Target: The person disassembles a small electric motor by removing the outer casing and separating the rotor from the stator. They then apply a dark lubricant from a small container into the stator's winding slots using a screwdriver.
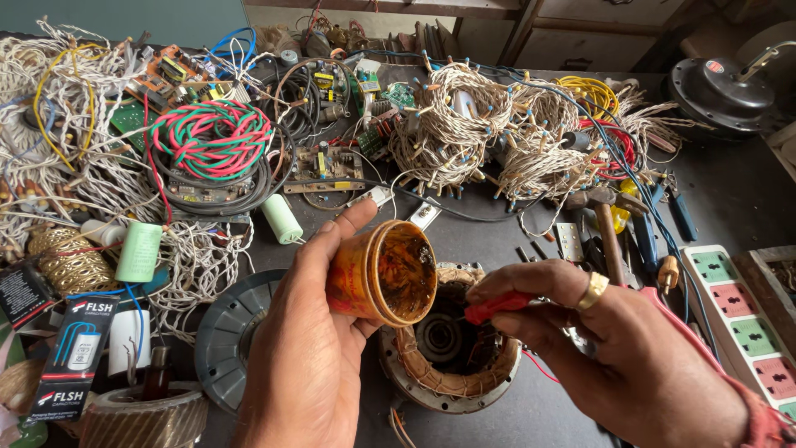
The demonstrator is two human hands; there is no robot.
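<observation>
My left hand wraps a small orange-brown cup, thumb along its upper side and fingers curled beneath, with the open mouth tipped toward my right. Dark, sticky-looking residue coats the inside. My right hand, a gold ring on one finger, pinches a red-handled tool between thumb and forefinger; its working end points toward the cup's mouth, but I cannot tell whether it touches the contents.

The cup hangs directly above a motor stator with copper windings, which sits on the dark bench just below both hands. As I judge it, the tilt is the hazard: whatever is inside could drip or smear onto the windings. A thin red wire runs under my right wrist and could snag if that hand swings.

Further out, a grey ribbed motor cover lies to the left of the stator, touching or nearly so. Coils of twisted white wire and a red-and-green cable coil crowd the back, and a multi-socket strip lies at the right edge.
</observation>
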